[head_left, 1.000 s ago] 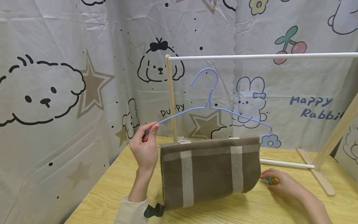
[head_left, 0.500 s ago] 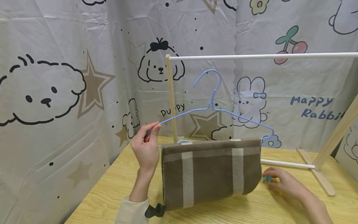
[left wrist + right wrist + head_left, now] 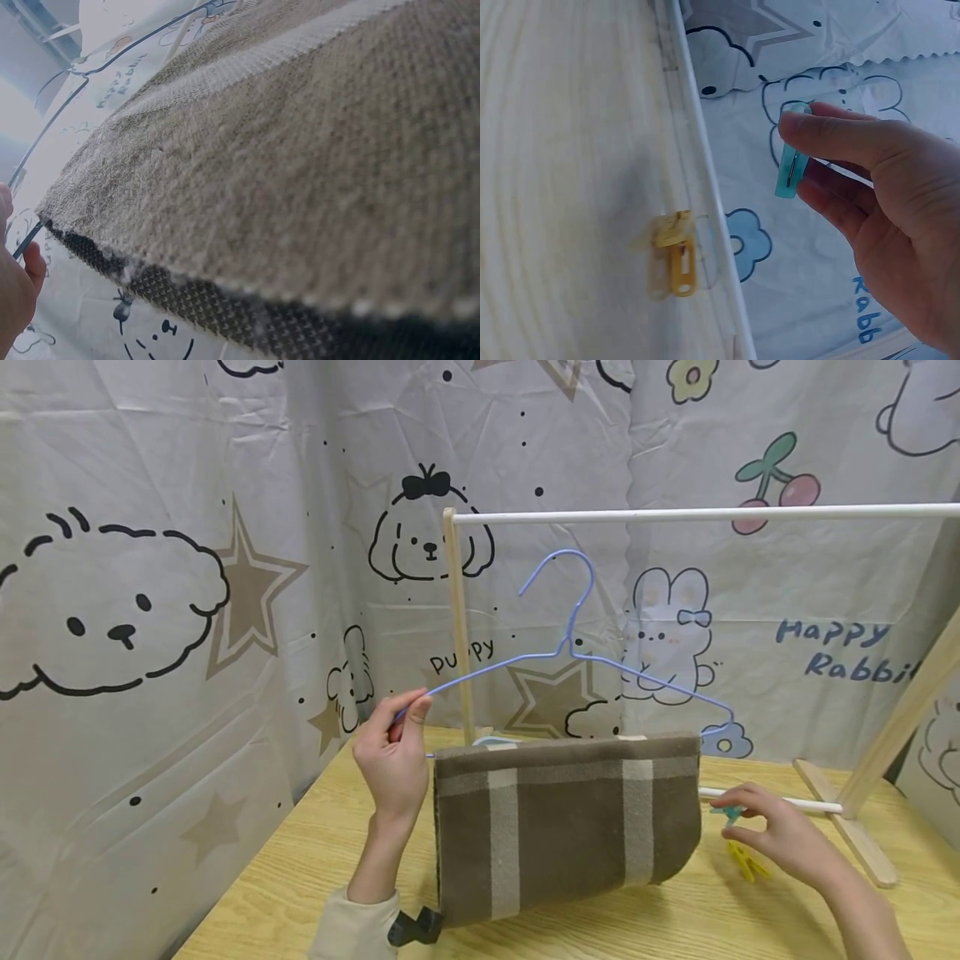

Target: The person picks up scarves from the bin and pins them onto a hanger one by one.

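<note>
My left hand (image 3: 392,752) pinches the left shoulder of a blue wire hanger (image 3: 567,647), its hook pointing up. Over the hanger's lower bar hangs a folded brown cloth (image 3: 570,827) with pale stripes; in the left wrist view the cloth (image 3: 285,165) fills most of the picture. To the right of the cloth, my right hand (image 3: 780,835) holds a teal clothespin (image 3: 792,154) between thumb and fingers, raised above the table. A yellow clothespin (image 3: 747,862) lies on the wood just below that hand.
Behind the hanger stands a rack with a white top rail (image 3: 675,513), a wooden left post (image 3: 457,627) and a wooden right foot (image 3: 847,822). A low white bar (image 3: 795,802) joins its base. The wood-grain table (image 3: 300,852) meets a printed curtain (image 3: 262,568) at the back and left.
My right hand has lifted from the table with the teal clothespin, leaving the yellow one in plain sight. The hanger and cloth have shifted slightly right and down in my left hand.
</note>
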{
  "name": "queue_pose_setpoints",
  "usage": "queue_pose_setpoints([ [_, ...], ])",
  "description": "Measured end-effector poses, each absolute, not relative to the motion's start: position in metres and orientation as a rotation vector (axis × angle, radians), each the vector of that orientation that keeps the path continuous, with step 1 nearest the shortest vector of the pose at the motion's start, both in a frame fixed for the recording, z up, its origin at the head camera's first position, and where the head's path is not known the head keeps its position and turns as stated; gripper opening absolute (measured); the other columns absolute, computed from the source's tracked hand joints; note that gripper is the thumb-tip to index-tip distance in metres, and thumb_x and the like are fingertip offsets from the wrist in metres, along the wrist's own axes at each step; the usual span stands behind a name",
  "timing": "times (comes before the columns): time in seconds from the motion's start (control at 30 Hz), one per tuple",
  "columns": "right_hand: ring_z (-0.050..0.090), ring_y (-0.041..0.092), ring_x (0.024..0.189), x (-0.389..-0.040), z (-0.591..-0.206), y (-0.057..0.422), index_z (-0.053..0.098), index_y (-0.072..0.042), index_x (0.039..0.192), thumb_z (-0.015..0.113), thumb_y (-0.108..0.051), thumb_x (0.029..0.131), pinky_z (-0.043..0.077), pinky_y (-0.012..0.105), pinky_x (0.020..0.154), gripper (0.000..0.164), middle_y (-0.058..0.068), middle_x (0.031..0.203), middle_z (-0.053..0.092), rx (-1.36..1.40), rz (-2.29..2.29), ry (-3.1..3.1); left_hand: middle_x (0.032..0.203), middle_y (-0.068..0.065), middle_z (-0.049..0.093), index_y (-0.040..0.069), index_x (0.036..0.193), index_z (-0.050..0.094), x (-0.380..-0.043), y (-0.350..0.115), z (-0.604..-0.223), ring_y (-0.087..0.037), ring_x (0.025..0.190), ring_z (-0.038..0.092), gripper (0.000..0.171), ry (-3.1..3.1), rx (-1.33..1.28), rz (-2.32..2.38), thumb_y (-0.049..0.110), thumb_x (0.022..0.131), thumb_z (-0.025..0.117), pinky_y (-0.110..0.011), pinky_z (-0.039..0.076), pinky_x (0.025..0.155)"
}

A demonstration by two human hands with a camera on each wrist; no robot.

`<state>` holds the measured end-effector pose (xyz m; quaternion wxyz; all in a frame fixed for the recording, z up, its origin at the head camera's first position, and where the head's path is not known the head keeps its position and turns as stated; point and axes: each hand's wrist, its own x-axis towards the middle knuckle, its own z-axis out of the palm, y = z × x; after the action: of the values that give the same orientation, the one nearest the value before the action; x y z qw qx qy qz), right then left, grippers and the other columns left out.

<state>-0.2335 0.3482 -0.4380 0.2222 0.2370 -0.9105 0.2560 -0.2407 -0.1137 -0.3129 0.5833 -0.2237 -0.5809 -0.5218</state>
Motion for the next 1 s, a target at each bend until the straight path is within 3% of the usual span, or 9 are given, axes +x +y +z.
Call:
queue_pose_setpoints([
  [0.2,0.052,-0.012,0.096,-0.227,-0.417,0.345,0.07,-0.014,0.106,0.085,0.005,0.068,0.043,0.004,0.081,0.045,-0.006,0.105,0.065,0.681,0.694,-2.383,0.063,-0.011,0.054,-0.004,0.093,0.073,-0.242,-0.11,-0.313,-0.003,0.052,0.027,0.01,-1.353,-0.55,-1.19,0.005,0.088,0.072,-0.019,0.021,0.047],
  [0.37,0.05,-0.013,0.098,-0.22,-0.4,0.34,0.069,-0.016,0.108,0.085,0.006,0.067,0.041,0.002,0.082,0.049,-0.014,0.108,0.061,0.678,0.668,-2.346,0.062,-0.011,0.055,-0.005,0.094,0.075,-0.242,-0.108,-0.313,-0.006,0.053,0.029,0.011,-1.349,-0.579,-1.162,0.003,0.087,0.073,-0.019,0.022,0.048],
  [0.63,0.052,-0.011,0.098,-0.21,-0.379,0.333,0.071,-0.013,0.103,0.085,0.015,0.057,0.041,0.001,0.085,0.056,-0.001,0.103,0.067,0.722,0.636,-2.244,0.057,-0.007,0.042,-0.004,0.093,0.075,-0.241,-0.106,-0.316,-0.006,0.052,0.026,0.008,-1.384,-0.587,-1.188,-0.004,0.085,0.072,-0.019,0.02,0.047],
  [0.87,0.054,-0.01,0.099,-0.204,-0.365,0.33,0.07,-0.011,0.106,0.084,0.016,0.053,0.041,0.003,0.089,0.061,0.002,0.105,0.067,0.781,0.588,-2.194,0.058,-0.007,0.046,-0.003,0.092,0.074,-0.24,-0.101,-0.318,-0.006,0.053,0.028,0.006,-1.392,-0.6,-1.195,-0.003,0.086,0.072,-0.019,0.021,0.047],
  [0.97,0.055,-0.009,0.098,-0.202,-0.364,0.329,0.071,-0.01,0.106,0.086,0.013,0.053,0.04,0.003,0.089,0.059,0.002,0.105,0.067,0.804,0.595,-2.168,0.058,-0.006,0.045,-0.003,0.091,0.074,-0.242,-0.098,-0.32,-0.006,0.051,0.028,0.006,-1.39,-0.613,-1.194,-0.002,0.087,0.071,-0.018,0.021,0.047],
  [1.0,0.055,-0.009,0.099,-0.201,-0.363,0.329,0.071,-0.01,0.106,0.088,0.004,0.061,0.04,0.003,0.09,0.05,0.002,0.105,0.067,0.814,0.611,-2.155,0.058,-0.006,0.045,-0.003,0.092,0.074,-0.242,-0.098,-0.32,-0.007,0.051,0.028,0.006,-1.394,-0.614,-1.19,-0.002,0.087,0.071,-0.018,0.021,0.047],
])
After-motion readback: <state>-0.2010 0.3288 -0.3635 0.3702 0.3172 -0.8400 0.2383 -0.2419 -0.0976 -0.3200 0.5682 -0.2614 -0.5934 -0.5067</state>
